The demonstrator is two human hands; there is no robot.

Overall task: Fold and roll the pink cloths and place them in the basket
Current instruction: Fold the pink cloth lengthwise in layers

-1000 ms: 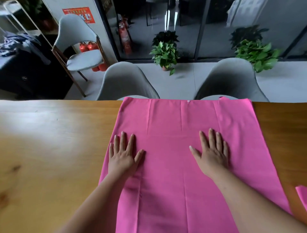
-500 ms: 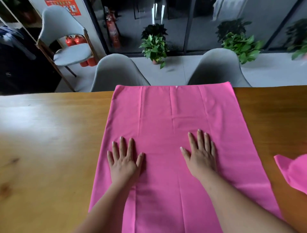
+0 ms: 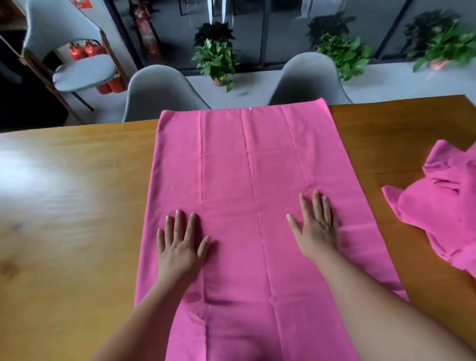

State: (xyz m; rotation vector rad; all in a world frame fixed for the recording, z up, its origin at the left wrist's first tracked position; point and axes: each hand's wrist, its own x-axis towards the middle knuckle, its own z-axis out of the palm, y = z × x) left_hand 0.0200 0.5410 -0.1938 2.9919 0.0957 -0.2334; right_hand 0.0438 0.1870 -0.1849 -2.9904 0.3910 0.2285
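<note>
A large pink cloth (image 3: pixel 247 195) lies spread flat on the bench (image 3: pixel 64 206), its far edge reaching the bench's far side, long creases running down it. A second pink cloth (image 3: pixel 443 211) sits crumpled in a heap to its right, apart from it.

Head camera looks steeply down, close over the table (image 3: pixel 64 232); faces forward.

Spread pink cloth (image 3: pixel 244 167): near end cut by bottom edge; near corners covered by forearms. White speck (image 3: pixel 251 109) at its far hem: too small to identify. Crumpled pink cloth (image 3: pixel 443 213): cut by right edge. Surface (image 3: pixel 64 232): left, right and near ends out of frame. Far-right plant (image 3: pixel 443 43): blurred. Red sign (image 3: pixel 82 3), far left: cropped by top edge, unreadable. Left hand (image 3: pixel 180 247), right hand (image 3: pixel 315 226): palms face down, hidden.
</note>
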